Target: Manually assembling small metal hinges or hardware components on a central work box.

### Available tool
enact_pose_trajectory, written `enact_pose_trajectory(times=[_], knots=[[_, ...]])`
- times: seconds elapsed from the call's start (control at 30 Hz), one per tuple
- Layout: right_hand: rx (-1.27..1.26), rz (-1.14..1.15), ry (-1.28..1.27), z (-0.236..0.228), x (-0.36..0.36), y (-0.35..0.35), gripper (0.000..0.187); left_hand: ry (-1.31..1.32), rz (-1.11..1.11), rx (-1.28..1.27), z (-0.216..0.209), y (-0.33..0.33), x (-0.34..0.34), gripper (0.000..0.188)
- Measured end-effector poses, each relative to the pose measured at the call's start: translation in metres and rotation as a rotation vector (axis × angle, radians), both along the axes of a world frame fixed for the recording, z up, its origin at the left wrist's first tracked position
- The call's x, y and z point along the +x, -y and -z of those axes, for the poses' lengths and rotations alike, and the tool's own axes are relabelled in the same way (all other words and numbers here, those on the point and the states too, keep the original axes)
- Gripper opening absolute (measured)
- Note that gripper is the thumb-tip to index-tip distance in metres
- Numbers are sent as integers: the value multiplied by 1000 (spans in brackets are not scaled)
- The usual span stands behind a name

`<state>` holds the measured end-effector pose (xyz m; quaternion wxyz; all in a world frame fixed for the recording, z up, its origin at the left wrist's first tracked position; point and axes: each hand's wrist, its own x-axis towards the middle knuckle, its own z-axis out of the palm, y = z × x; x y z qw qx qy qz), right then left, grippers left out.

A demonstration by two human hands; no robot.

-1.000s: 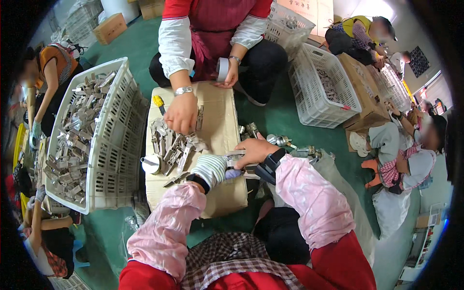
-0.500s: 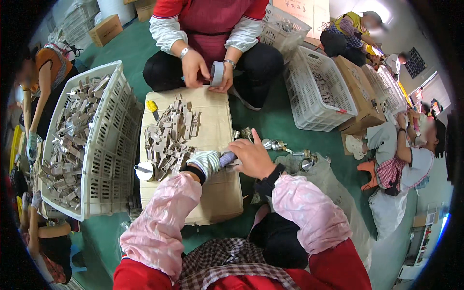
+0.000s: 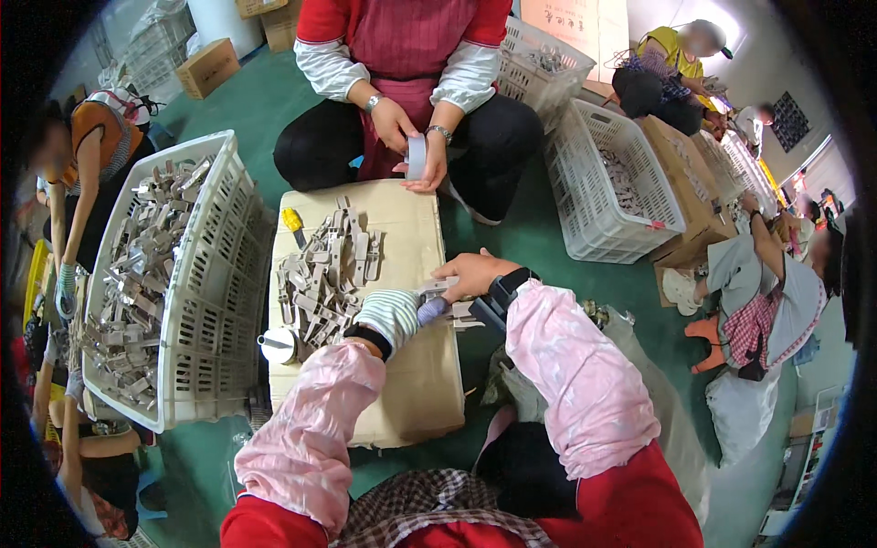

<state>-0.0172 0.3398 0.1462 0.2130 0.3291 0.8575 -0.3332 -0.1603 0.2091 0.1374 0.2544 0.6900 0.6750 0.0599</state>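
Observation:
In a striped glove, my left hand (image 3: 395, 313) is closed around a flat silvery metal clip-like part (image 3: 437, 286) above the right side of a cardboard-topped work surface (image 3: 416, 402). My bare right hand (image 3: 477, 274) meets it from the right, fingers curled at the same part. A second metal piece (image 3: 468, 316) juts out below my right palm; its grip is hidden. Left of my hands lies a loose pile of similar metal clips (image 3: 320, 274). A round silver can (image 3: 278, 345) with a short spout stands beside the pile, and a yellow-handled tool (image 3: 292, 221) lies behind it.
A tall white crate (image 3: 215, 301) full of metal clips stands at the left. Across from me sits a person holding a roll of grey tape (image 3: 417, 158). Another white crate (image 3: 603, 192) and a cardboard box (image 3: 676, 173) are at the back right. Plastic sheeting (image 3: 639, 365) lies right of me.
My right hand has turned from fingers spread to fingers curled in at the metal part. Metal pieces now show between and below my hands. The person opposite has brought both hands together on the tape.

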Motion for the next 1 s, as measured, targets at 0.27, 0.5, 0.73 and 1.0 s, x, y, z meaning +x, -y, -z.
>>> enact_pose_trajectory(times=[0.27, 0.5, 0.73, 1.0], knots=[[472, -157, -330, -20, 14, 54, 67, 100, 33, -1, 32, -15, -26, 49], [454, -62, -264, -9, -4, 27, 73, 144, -30, -79, 38, -37, -33, 48], [160, -1, -171, -2, -26, -16, 60, 209, -20, 400, 28, -27, -28, 45], [-62, -51, -239, 15, -22, -62, 53, 85, 45, 261, 25, -59, -37, 55]])
